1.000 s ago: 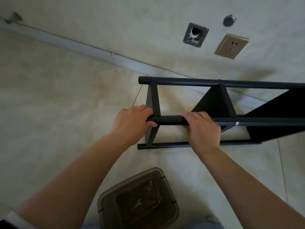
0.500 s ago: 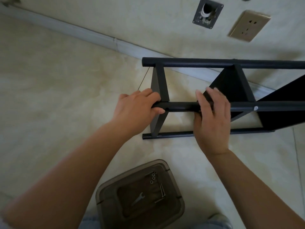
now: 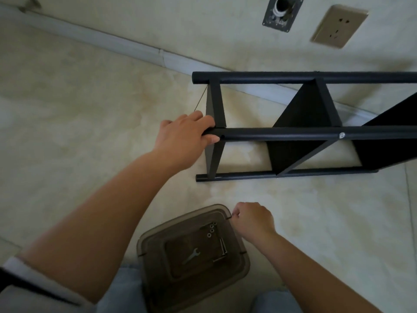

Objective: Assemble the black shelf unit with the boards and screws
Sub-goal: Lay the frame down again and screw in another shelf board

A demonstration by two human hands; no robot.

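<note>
The black shelf unit lies on its side on the floor, its round tubes running left to right and black boards set between them. My left hand grips the left end of the near upper tube, beside an empty screw hole. One silver screw head shows further right on that tube. My right hand hovers with curled fingers at the top right corner of a brown plastic lid that carries several screws, washers and a small wrench. I cannot see anything held in it.
A wall with a grey baseboard runs behind the shelf. A beige power socket and a metal wall plate sit above it. Pale tiled floor spreads to the left. My knees are at the bottom edge.
My right hand has let go of the near tube and dropped back to the corner of the lid. The left hand keeps its grip on the tube's end.
</note>
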